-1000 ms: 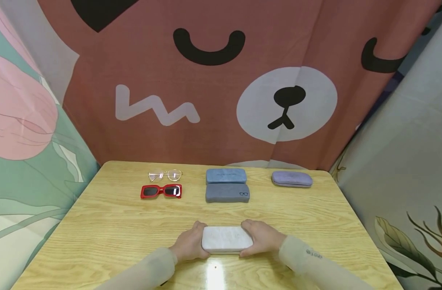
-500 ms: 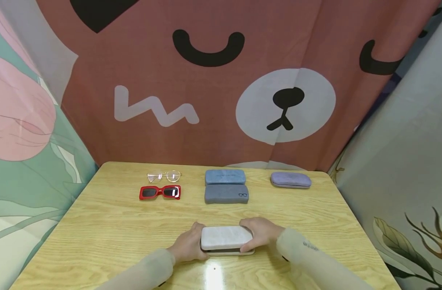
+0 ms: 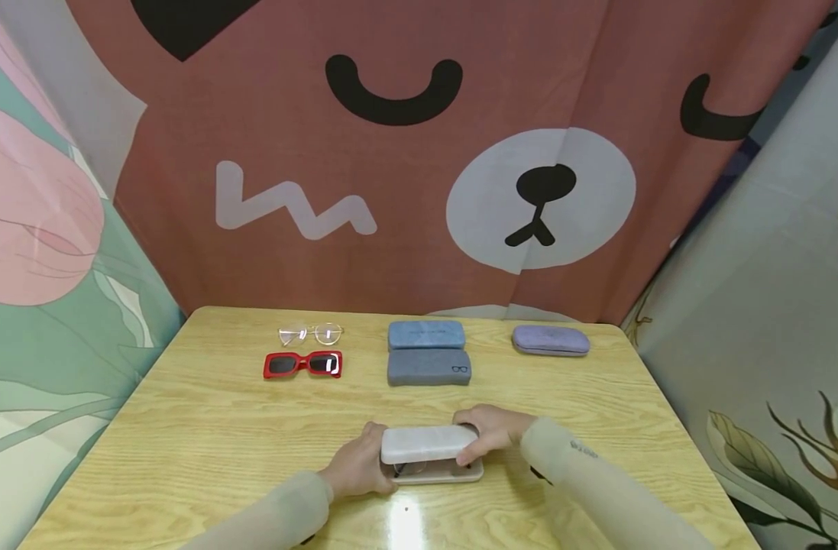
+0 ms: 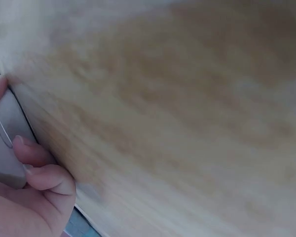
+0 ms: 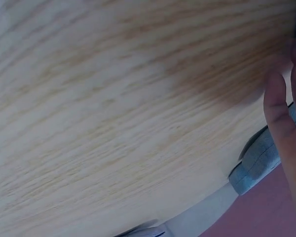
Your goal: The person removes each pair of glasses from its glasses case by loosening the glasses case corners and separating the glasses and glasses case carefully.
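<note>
A white glasses case sits near the front of the table, its lid partly raised towards the viewer's side. Through the gap shows part of a pair of glasses with thin frames, the rest hidden under the lid. My left hand grips the case's left end. At the right, my right hand pinches the lid with its thumb in front. In the left wrist view, fingers curl at the pale case. The right wrist view catches my right hand at its edge.
Behind the case lie a blue glasses case, a grey-blue case and, farther right, a purple case. Clear glasses and red sunglasses rest back left on the wooden table. A printed curtain hangs behind.
The white case was closed a second ago; my right hand has lifted its lid, and the glasses inside have come into sight. My left hand has stayed at the left end.
</note>
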`<state>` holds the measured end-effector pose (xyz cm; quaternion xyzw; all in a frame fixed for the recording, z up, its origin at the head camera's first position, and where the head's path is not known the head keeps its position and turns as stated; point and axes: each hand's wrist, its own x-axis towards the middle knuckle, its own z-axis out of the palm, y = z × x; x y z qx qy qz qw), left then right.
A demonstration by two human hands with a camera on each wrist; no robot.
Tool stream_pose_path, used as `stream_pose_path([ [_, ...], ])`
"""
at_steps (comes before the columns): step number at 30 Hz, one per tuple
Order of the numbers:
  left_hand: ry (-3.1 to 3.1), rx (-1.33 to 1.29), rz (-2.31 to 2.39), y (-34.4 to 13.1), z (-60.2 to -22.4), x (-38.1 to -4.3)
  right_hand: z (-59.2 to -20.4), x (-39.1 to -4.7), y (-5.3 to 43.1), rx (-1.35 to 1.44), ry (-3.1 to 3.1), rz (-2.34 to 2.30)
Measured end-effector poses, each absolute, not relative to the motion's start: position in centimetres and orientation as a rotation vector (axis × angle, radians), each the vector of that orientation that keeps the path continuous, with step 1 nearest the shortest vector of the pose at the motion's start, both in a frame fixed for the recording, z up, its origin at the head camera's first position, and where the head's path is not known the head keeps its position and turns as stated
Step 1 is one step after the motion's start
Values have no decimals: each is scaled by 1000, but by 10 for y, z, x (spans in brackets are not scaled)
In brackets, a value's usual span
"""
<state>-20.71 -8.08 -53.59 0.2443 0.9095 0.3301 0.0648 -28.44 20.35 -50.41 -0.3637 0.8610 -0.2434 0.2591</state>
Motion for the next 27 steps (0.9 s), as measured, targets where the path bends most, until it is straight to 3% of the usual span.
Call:
stream_pose_path([
  [16, 2689, 589, 1022, -80, -531, -207, -493, -297, 207, -776, 2071, -856],
  [27, 2691, 579, 1019, -79, -532, -207, -488, -280, 210, -586, 2197, -934],
])
